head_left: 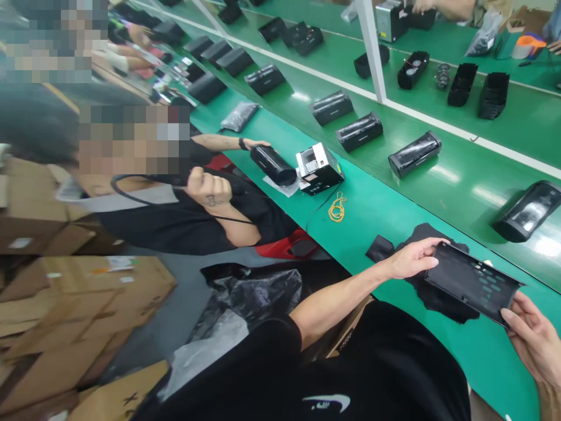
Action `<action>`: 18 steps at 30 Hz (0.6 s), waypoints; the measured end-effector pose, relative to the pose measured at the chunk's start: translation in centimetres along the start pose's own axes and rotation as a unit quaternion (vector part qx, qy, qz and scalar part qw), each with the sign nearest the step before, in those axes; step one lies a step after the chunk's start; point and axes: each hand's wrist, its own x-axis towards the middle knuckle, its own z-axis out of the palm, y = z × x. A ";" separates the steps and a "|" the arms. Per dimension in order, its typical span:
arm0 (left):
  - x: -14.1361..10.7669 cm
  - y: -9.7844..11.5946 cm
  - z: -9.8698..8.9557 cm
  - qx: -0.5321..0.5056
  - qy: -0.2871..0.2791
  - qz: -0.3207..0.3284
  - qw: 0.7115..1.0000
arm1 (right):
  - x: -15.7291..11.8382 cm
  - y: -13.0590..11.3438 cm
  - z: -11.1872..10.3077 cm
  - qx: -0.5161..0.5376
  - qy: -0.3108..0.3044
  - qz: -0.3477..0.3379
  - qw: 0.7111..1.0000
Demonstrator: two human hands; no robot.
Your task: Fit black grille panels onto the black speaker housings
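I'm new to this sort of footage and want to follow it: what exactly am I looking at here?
There is no machine arm here, just a person's own bare hands, seen by a camera worn on their head, looking forward and down. That is the only view. The left hand and right hand hold opposite ends of a thin black panel with slots near the right hand. Below it, on the green table, lies what looks like black cloth. Farther along are a yellow loop and a silver-and-black box. A co-worker's hand touches a black rounded unit beside that box. More black units stand on the green surface beyond.
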 end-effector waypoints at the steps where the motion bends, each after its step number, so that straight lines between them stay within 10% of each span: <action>1: 0.0 0.0 0.0 -0.006 -0.002 -0.005 1.000 | 0.0 0.1 -0.2 -0.002 0.009 0.004 1.000; 18: 0.9 -2.2 -1.0 -0.153 -0.019 -0.072 0.985 | 1.7 1.4 -0.7 0.009 0.031 0.010 0.999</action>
